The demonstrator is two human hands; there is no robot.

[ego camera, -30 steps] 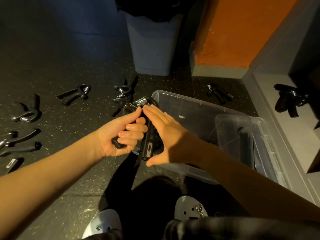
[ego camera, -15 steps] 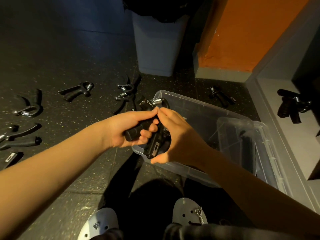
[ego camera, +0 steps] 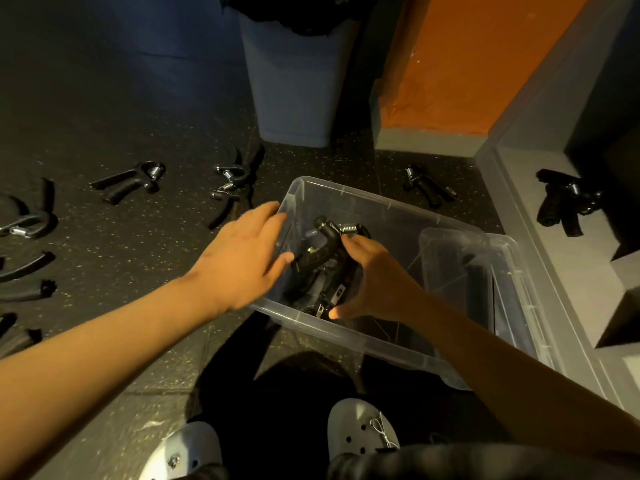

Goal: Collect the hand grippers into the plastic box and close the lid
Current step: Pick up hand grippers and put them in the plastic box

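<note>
A clear plastic box stands open on the dark floor in front of me. My right hand is inside it, its fingers curled round a black hand gripper with a steel spring. My left hand hovers over the box's left wall, fingers straight, holding nothing. More hand grippers lie on the floor: one at the left, a pair beyond the box, one at the back right, several at the far left edge. The lid leans inside the box's right end.
A grey bin stands behind the box. At the right a grey step carries another black gripper. An orange panel rises behind it. My white shoes are at the bottom.
Both hands held the gripper above the box's left corner. My right hand has carried it down into the box; my left hand has let go and opened.
</note>
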